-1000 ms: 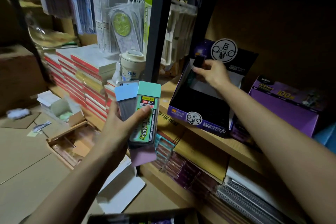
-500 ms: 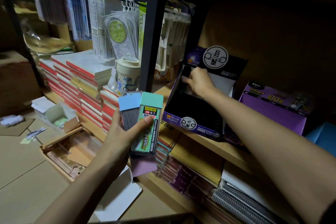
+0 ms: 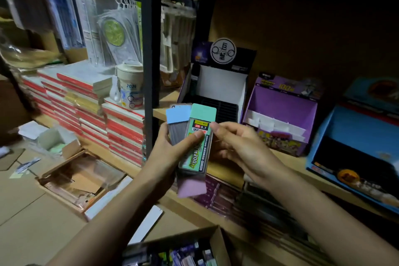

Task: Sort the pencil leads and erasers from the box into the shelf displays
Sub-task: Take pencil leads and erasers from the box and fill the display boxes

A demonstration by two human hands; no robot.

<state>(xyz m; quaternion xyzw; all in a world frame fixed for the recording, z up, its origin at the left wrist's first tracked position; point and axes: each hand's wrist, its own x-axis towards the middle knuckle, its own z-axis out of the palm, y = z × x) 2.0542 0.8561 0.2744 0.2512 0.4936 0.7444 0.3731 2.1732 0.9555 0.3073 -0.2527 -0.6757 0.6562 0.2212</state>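
My left hand (image 3: 164,157) holds a fan of flat pencil lead cases in front of the shelf: a green-capped one (image 3: 198,151) on top under my thumb, a blue-capped one (image 3: 177,123) behind it, and a pink one (image 3: 191,187) sticking out below. My right hand (image 3: 241,149) is at the green-capped case, index fingertip on its right edge and curled fingers behind it. The dark display box (image 3: 218,84) stands on the shelf behind, with one dark lead case (image 3: 195,77) upright at its back left. The cardboard source box (image 3: 213,239), holding several packs, is at the bottom edge.
A purple display box (image 3: 280,110) and a blue one (image 3: 356,136) stand to the right on the same shelf. A black upright post (image 3: 151,71) rises just left of my hands. Stacked notebooks (image 3: 97,103) and a cup (image 3: 129,84) fill the left shelf. Open cartons lie on the floor.
My right hand has left the dark display box, where a dark lead case now stands, and come back to the green-capped case. My left hand has stayed put with the fan.
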